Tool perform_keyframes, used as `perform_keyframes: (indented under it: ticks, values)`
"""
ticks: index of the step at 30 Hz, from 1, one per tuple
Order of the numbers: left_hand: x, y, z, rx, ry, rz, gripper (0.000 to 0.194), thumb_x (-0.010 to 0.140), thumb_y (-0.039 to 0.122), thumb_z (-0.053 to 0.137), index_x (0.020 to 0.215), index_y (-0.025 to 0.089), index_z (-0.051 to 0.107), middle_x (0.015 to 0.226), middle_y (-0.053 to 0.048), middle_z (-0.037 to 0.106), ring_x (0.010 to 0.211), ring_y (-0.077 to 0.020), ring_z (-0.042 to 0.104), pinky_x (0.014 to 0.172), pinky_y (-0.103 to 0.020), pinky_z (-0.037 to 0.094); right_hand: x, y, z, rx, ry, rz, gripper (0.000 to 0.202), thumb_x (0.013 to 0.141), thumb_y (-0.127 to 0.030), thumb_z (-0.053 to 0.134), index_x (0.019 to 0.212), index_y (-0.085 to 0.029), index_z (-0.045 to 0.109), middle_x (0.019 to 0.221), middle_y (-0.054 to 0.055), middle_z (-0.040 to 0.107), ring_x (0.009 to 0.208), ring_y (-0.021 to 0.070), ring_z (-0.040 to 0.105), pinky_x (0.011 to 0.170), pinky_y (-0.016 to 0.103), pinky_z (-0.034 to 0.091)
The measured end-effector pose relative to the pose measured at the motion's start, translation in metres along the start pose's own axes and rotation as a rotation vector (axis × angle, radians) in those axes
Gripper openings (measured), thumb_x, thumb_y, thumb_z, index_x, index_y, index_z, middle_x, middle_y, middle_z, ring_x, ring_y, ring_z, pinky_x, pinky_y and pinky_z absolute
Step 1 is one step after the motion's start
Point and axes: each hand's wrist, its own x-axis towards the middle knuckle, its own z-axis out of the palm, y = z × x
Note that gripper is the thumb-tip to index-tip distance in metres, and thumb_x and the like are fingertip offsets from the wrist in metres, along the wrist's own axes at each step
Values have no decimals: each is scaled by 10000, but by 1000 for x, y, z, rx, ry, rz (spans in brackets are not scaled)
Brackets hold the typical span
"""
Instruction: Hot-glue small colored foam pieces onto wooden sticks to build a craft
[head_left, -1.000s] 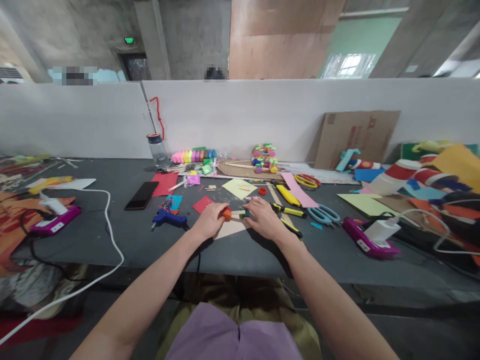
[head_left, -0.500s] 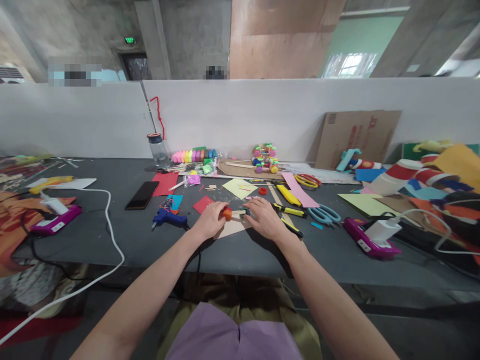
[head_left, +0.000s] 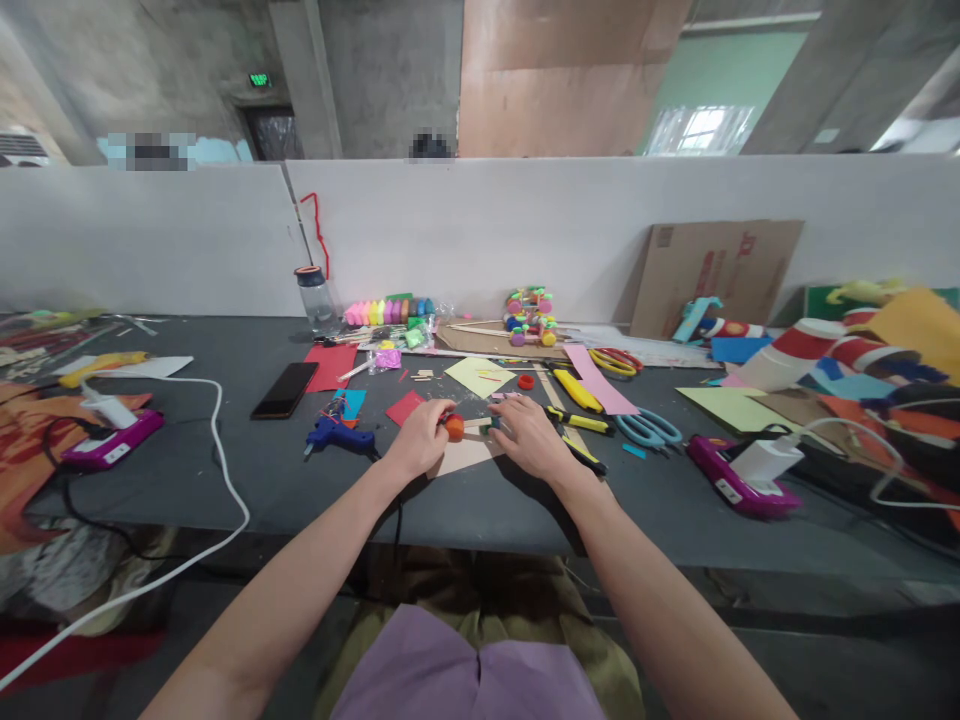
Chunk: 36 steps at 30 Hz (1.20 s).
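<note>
My left hand [head_left: 421,438] is closed at the fingertips on a small rounded orange piece [head_left: 454,428], perhaps clay. From that piece a short, pale wooden stick [head_left: 475,427] runs to a small dark green piece [head_left: 487,428]. My right hand [head_left: 529,435] has its fingers bent over this dark end, partly covering it. A beige sheet of card [head_left: 466,456] lies under the stick between my hands. Just beyond my left hand is a red paper square [head_left: 406,407]. A red ring-shaped piece [head_left: 526,382] sits beyond my right hand.
A blue glue gun [head_left: 339,437] and a phone [head_left: 284,390] lie to the left. Yellow cutters [head_left: 579,420] and blue-handled scissors [head_left: 648,429] are to the right. Purple power strips [head_left: 112,442] flank the workspace. A bottle [head_left: 316,302] stands by the white partition [head_left: 480,230].
The orange piece shows slightly more beyond my left fingers, and the dark end sits slightly further left. Both hands stay nearly in place.
</note>
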Motion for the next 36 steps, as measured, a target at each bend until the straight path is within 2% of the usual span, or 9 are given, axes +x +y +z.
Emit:
perform_keyframes:
  ticks: [6, 11, 16, 25, 36]
  values:
    - [-1, 5, 0, 23, 5, 41, 449, 694, -9, 421, 1099, 131, 555, 1128, -115, 618, 1070, -212, 563, 973, -381, 453, 1, -2, -2, 88, 69, 34, 262, 811, -179, 527, 1052, -141, 623, 1057, 133, 659, 1096, 280, 509, 978, 454, 397]
    - [0, 7, -2, -10, 54, 59, 407, 735, 19, 430, 1106, 142, 543, 1130, -106, 609, 1083, -204, 552, 955, -363, 462, 2, -3, -4, 132, 101, 91, 311, 762, -85, 472, 1021, -131, 637, 1005, 117, 671, 1028, 248, 541, 928, 395, 432]
    - [0, 7, -3, -19, 90, 53, 349, 769, 53, 439, 1080, 165, 550, 1080, -89, 626, 1046, -201, 564, 949, -379, 457, 2, -2, -3, 144, 117, 162, 316, 754, -86, 458, 997, -144, 651, 976, 100, 683, 984, 239, 561, 885, 374, 448]
    - [-2, 6, 1, 51, -31, 91, 471, 690, 60, 505, 1151, 158, 520, 1173, -123, 590, 1107, -253, 532, 968, -442, 426, 1, -4, -2, 136, 82, 77, 300, 759, -94, 476, 1004, -163, 636, 1006, 103, 670, 1024, 258, 537, 937, 424, 424]
    - [0, -1, 5, 108, -93, 71, 426, 766, 140, 551, 1191, 144, 516, 1178, -128, 605, 1108, -264, 543, 971, -448, 414, 2, -6, -2, 120, 63, 52, 245, 791, -127, 494, 991, -145, 635, 988, 110, 668, 1026, 261, 533, 963, 429, 411]
